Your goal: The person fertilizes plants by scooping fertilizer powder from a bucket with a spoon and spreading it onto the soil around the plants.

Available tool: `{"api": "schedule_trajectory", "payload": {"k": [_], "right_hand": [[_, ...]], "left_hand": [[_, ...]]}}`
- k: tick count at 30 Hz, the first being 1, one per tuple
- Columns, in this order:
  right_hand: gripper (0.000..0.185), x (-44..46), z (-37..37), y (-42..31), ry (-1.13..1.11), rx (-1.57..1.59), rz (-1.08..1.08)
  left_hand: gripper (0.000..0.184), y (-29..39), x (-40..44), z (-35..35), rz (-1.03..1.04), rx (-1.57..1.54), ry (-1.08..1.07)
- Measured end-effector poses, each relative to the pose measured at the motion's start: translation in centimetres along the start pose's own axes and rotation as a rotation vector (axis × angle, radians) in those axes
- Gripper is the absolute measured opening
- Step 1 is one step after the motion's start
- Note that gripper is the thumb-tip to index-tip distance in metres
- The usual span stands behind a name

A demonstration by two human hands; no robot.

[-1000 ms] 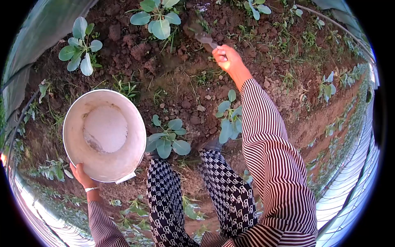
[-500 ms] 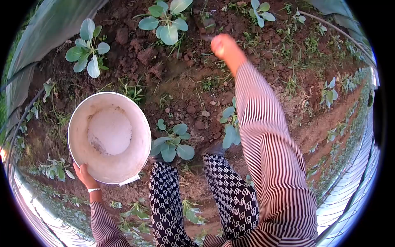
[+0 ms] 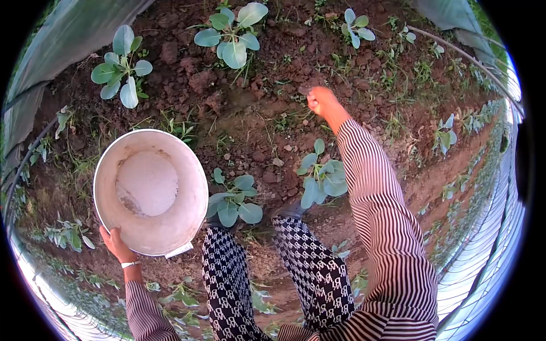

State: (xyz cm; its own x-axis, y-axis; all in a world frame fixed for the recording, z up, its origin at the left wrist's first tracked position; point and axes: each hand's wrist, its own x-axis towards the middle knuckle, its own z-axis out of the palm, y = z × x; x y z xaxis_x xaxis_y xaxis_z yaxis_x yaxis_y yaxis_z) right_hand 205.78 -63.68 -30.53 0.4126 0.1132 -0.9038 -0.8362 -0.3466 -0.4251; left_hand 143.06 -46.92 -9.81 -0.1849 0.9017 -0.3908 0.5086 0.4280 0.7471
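Observation:
A round white bucket [image 3: 190, 170] hangs tilted toward me at the left, with a pale, powdery-looking layer [image 3: 149, 184] over its bottom. My left hand [image 3: 118, 244] grips its lower left side, thumb against the outside and the other fingers partly hidden. Over the bare soil, my right hand [image 3: 323, 101] is closed in a fist. Something small and dark shows at its fingertips, too unclear to name. Below that hand grows a broad-leaved seedling [image 3: 323, 177]; another leafy seedling [image 3: 234, 200] stands just right of the bucket.
More leafy plants stand farther out, one at top centre [image 3: 232, 37], one at upper left [image 3: 120, 67] and one at upper right [image 3: 356, 28]. Small weeds and clods dot the brown soil [image 3: 244, 111]. A thin hose [image 3: 455, 48] curves at the right. Plastic sheeting [image 3: 71, 40] borders the bed.
My right hand has come down and a little to the right, back toward me, away from the top centre plant. The bucket and my left hand have hardly moved.

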Motion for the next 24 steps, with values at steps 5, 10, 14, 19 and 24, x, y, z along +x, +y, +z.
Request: {"api": "schedule_trajectory", "payload": {"k": [5,10,14,19,24], "right_hand": [[0.009,4.6,4.6,-2.5,-0.179,0.115,-0.059],[0.011,2.1,7.5,-7.2,-0.276,0.032,-0.219],[0.005,1.4,11.0,-11.3,-0.077,-0.336,-0.353],[0.054,-2.5,8.8,-8.5,0.425,-1.147,-1.032],[0.069,3.7,8.3,-7.5,0.248,-0.872,-1.049]], "left_hand": [[0.032,0.5,0.0,-0.3,0.018,0.087,-0.001],[0.031,0.9,-0.2,0.2,0.002,0.032,-0.003],[0.030,-0.1,0.6,-0.3,0.023,0.043,0.001],[0.028,0.3,-0.1,0.3,0.025,0.058,0.004],[0.027,0.2,0.0,0.0,0.008,-0.005,-0.010]]}}
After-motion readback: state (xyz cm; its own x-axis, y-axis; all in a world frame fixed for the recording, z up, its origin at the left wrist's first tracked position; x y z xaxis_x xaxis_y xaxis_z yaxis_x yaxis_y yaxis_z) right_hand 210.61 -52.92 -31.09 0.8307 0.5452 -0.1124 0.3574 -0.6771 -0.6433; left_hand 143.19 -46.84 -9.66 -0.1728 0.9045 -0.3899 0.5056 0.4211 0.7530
